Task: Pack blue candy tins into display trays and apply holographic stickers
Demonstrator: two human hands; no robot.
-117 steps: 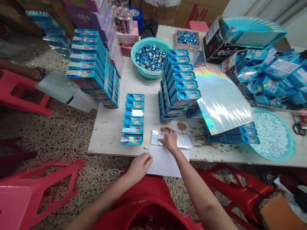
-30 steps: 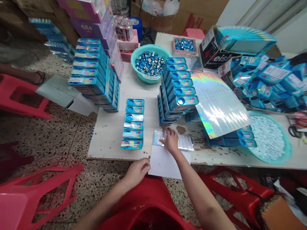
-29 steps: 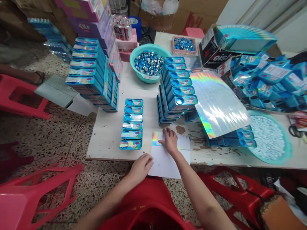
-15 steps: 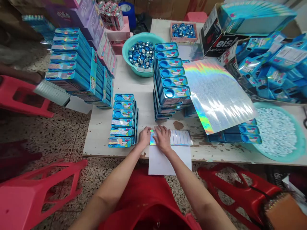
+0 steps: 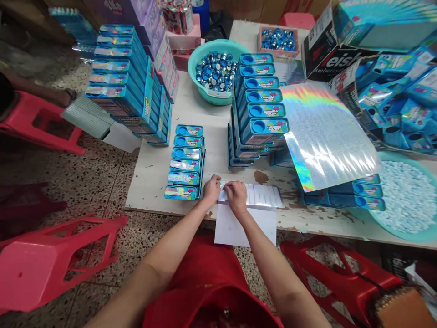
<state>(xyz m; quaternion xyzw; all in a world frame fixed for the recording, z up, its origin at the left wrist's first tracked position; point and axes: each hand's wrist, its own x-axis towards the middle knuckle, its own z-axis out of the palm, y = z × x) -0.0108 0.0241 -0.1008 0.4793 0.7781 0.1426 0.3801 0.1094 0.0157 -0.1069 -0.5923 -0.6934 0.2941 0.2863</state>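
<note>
At the table's front edge lies a shiny holographic sticker sheet [image 5: 262, 195] marked into narrow strips, its white lower part [image 5: 246, 226] hanging over the edge. My left hand [image 5: 212, 188] is closed in a pinch at the sheet's upper left corner. Beside it my right hand [image 5: 236, 196] pinches at the sheet's left end, fingers curled in; a small shiny bit shows between the hands. The fingertips partly hide what they grip. To the left stand blue tins [image 5: 186, 153] in a row, labelled "Caramelo Macizo", the nearest ones bearing shiny strips.
Behind the sheet rises a taller stack of blue tins [image 5: 262, 97]. A large holographic sheet [image 5: 327, 136] lies over more tins at right. Around are a teal basin [image 5: 218, 98] of small round metal pieces, a basin of pale candies [image 5: 404, 196], and red stools [image 5: 30, 269].
My right hand has gone from lying flat on the sheet to a curled pinch at its left end. My left hand stays at the corner. The view has shifted slightly.
</note>
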